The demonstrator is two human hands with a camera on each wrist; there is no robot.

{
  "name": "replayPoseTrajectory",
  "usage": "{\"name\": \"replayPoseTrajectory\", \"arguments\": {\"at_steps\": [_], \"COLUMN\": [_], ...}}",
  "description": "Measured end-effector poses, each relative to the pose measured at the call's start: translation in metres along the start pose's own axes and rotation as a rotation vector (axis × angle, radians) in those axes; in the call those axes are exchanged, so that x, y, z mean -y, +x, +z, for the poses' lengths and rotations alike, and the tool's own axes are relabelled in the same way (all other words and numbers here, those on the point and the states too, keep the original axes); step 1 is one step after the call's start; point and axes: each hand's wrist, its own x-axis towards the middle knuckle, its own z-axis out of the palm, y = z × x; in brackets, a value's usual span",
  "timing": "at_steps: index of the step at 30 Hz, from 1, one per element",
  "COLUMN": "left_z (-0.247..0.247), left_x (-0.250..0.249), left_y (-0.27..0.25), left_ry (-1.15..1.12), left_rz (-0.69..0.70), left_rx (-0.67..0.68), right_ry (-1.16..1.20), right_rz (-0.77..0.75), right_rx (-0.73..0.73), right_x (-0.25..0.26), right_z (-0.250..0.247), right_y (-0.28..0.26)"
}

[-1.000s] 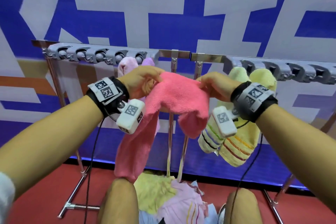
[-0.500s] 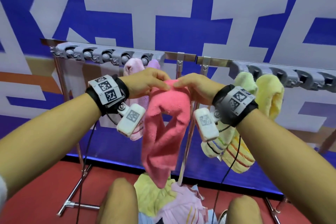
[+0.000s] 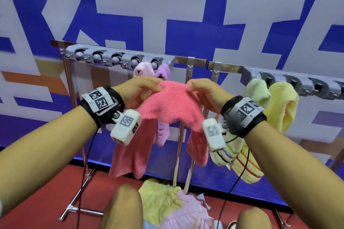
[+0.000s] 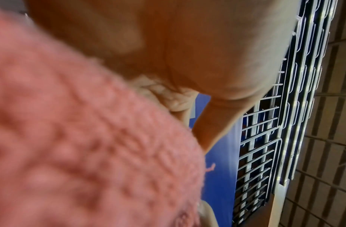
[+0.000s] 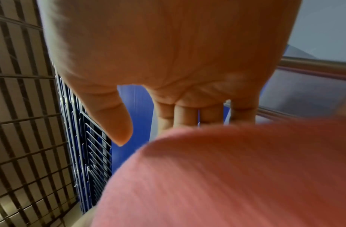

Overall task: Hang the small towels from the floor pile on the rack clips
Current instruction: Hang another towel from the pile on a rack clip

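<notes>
So four towels (image 3: 283, 104) hang clipped, more wait in the floor pile (image 3: 167, 204), while both hands (image 3: 138, 91) pinch the unclipped pink towel (image 3: 171, 106).

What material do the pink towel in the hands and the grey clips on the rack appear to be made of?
Pink towel: probably soft terry or microfibre cloth, matte; its nubby pile shows in the left wrist view and it drapes limply from both hands.
Grey clips: apparently moulded plastic, smooth with a dull sheen and rounded shapes, unlike the mirror-bright metal rail beside them.
</notes>
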Motion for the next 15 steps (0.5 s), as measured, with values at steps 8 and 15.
{"name": "replayPoseTrajectory", "arguments": {"at_steps": [8,15], "left_z": [0.007,-0.014], "left_x": [-0.003,-0.005], "left_y": [-0.006,-0.020], "left_ry": [0.041,-0.015], "left_rz": [0.037,0.118], "left_rx": [0.016,-0.146], "right_ry": [-0.065,0.048], "right_rz": [0.104,-0.013], "right_rx": [0.139,0.115], "right_x": [-0.001,-0.003], "right_z": [0.037,0.065], "right_y": [0.017,0.040]}}
